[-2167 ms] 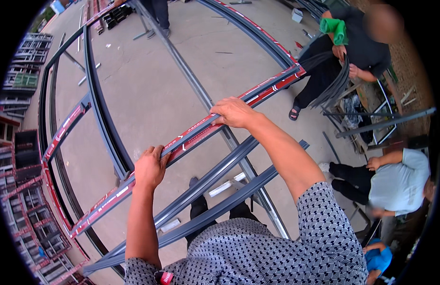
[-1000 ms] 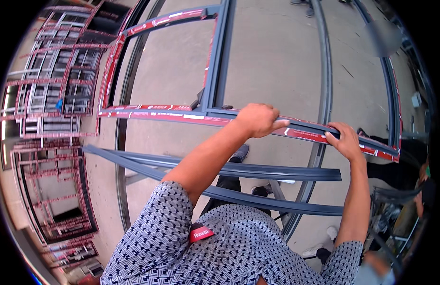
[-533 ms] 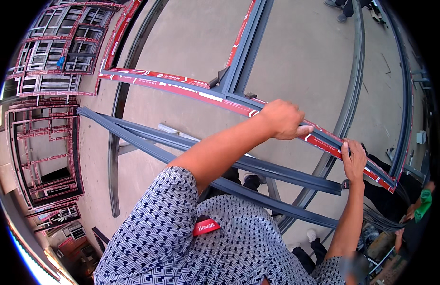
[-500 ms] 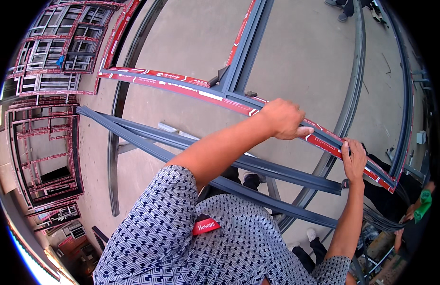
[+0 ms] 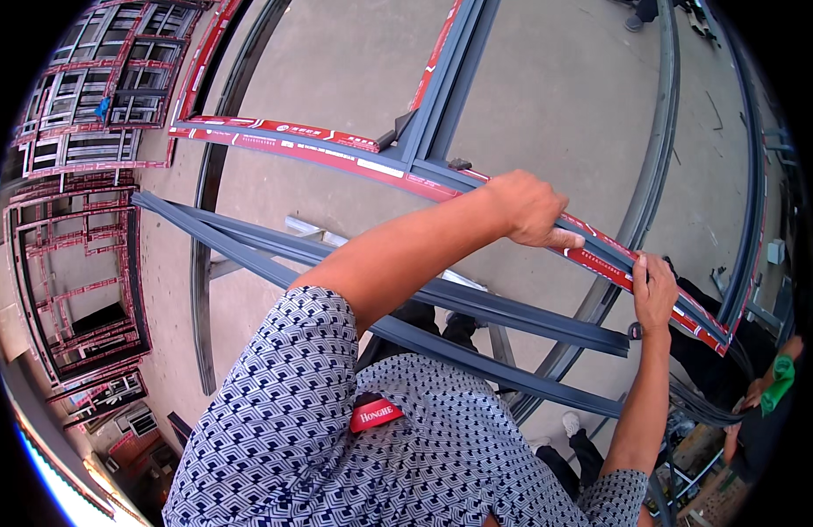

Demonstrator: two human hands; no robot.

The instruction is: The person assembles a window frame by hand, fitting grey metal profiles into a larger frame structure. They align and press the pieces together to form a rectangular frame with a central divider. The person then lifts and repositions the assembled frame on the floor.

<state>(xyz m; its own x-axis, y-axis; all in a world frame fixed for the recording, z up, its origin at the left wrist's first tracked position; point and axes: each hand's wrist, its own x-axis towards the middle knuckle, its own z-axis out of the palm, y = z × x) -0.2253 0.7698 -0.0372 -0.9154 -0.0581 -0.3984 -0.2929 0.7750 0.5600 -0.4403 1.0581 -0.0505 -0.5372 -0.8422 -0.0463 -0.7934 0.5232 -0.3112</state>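
A large grey metal window frame (image 5: 406, 161), partly covered with red protective film, slants across in front of me. My left hand (image 5: 528, 209) is closed over its near bar, knuckles up, with the thumb lying along the red film. Its fingertips are hidden behind the bar. Farther right, my right hand (image 5: 655, 292) grips the same bar near its right corner, fingers over the top. Curled loose film (image 5: 393, 132) sticks up beside the frame's grey crossbar. Another dark crumpled bit (image 5: 459, 164) sits on the bar left of my left hand.
Long grey metal profiles (image 5: 512, 316) lie between my body and the frame. Dark support rails (image 5: 212, 263) run beneath. Stacked red-filmed frames (image 5: 77, 272) stand at the left. Another person's hand with a green cloth (image 5: 778, 384) and coiled dark strips (image 5: 701, 404) are at the right.
My left hand has slid slightly right along the bar. My right hand keeps its place on the frame. The whole view has shifted a little.
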